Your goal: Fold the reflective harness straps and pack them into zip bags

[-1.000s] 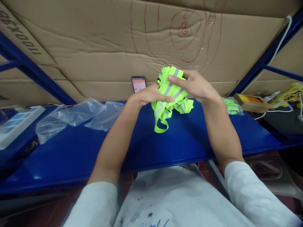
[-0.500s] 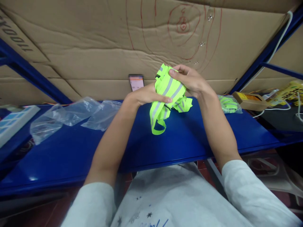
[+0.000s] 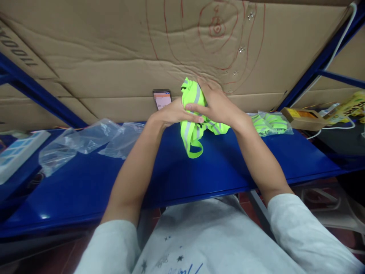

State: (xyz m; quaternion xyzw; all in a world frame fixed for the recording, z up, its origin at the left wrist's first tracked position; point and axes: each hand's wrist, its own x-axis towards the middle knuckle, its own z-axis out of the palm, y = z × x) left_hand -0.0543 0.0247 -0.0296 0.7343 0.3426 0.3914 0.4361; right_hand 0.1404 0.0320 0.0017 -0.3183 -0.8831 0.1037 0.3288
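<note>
A bundled neon-yellow reflective strap vest (image 3: 196, 95) with grey stripes is held up over the blue table. Around its left side wraps my left hand (image 3: 175, 113), the thumb across the front and the other fingers hidden behind. My right hand (image 3: 215, 102) is closed about the right side, its thumb pressing the front and its fingers reaching along the far side. One strap loop hangs below my left thumb. Looser straps droop at the right, under my right hand. A small black piece shows at the top left of the bundle.
Clear plastic bags (image 3: 94, 137) lie at the left beside a white-and-blue box (image 3: 21, 152). A phone (image 3: 162, 99) leans against the cardboard wall (image 3: 114, 80). Bagged yellow straps (image 3: 270, 123) and a brown carton (image 3: 303, 118) sit at the right, near a white cable (image 3: 339, 129).
My right hand has moved left and wrapped over the front of the bundle, its thumb now near my left thumb. More of the bagged straps shows at the right. My left hand keeps its hold.
</note>
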